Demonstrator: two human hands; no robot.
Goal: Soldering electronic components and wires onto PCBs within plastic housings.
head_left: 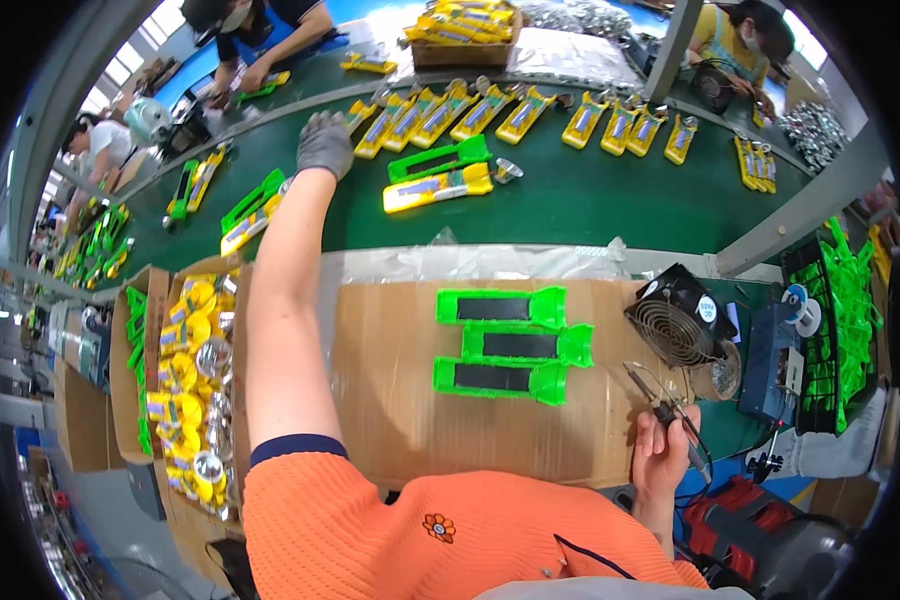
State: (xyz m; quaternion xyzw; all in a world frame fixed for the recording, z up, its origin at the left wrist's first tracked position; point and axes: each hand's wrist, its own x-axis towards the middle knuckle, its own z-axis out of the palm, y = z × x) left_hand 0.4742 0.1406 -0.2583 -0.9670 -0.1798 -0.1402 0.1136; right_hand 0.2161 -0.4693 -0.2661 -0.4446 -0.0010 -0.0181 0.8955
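Observation:
My left hand (pixel 325 146), in a grey glove, reaches far over the green conveyor belt (pixel 590 205). It is beside the left end of a row of yellow flashlight-like parts (pixel 407 122); its fingertips point away and I cannot see whether they grip one. My right hand (pixel 662 452), bare, is closed around a soldering iron (pixel 662 409) at the right edge of the cardboard mat (pixel 400 430). Three green plastic housings (pixel 513 345) with dark panels lie stacked in a column on the mat. On the belt, a green housing (pixel 438 160) lies beside a yellow part (pixel 438 188).
A black fan (pixel 678 315), a blue soldering station (pixel 767 360) and a solder spool (pixel 802 310) stand at right, by a black crate (pixel 815 340) of green parts. Boxes of yellow parts (pixel 192 370) stand left. Co-workers (pixel 270 45) sit across the belt.

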